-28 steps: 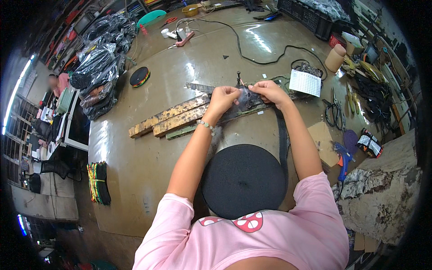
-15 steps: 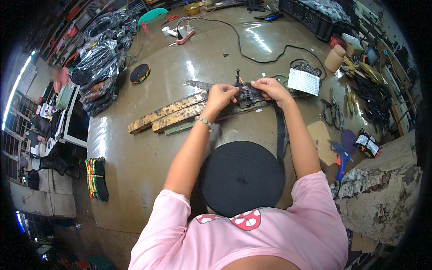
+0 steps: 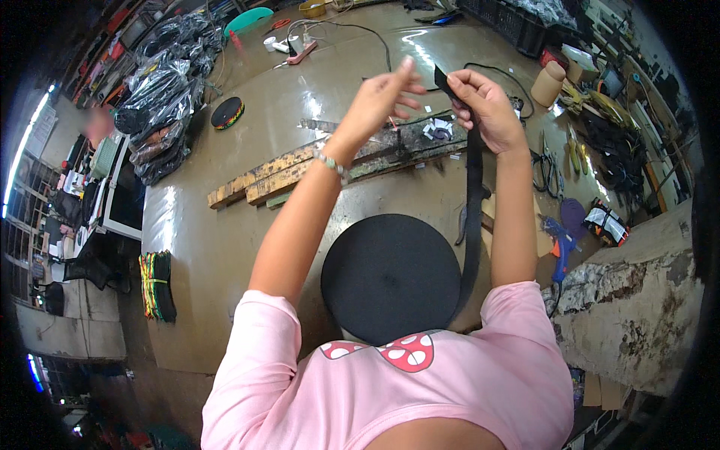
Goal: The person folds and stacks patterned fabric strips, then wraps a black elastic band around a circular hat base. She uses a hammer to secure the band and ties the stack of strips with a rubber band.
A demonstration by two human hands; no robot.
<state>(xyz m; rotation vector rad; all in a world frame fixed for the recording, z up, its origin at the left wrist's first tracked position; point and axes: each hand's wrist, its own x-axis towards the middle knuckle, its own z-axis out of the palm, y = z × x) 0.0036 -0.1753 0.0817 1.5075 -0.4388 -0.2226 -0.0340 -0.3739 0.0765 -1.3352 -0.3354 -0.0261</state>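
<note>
A large roll of black webbing [image 3: 390,281] lies flat in front of my body. From its right side a length of webbing strap [image 3: 473,195] runs up to my right hand [image 3: 489,109], which pinches it close to its free end. My left hand [image 3: 384,99] is raised to the left of that end, fingers apart and nothing in them. Beneath both hands lie long wooden bars [image 3: 281,180], worn and yellow-black, with a dark clamp-like fixture partly hidden by my left hand. Small white scraps [image 3: 440,130] sit on the bars' right part.
Scissors [image 3: 551,176], a blue glue gun [image 3: 559,244] and a beige jar [image 3: 548,82] are at the right. Plastic-wrapped goods [image 3: 169,97] are heaped at the far left. A striped webbing bundle [image 3: 156,285] lies at the left edge; a pink power strip [image 3: 302,52] stands farther back.
Both hands have risen from the fixture on the bars. My right hand has drawn the strap's end upward, and my left hand's fingers have spread.
</note>
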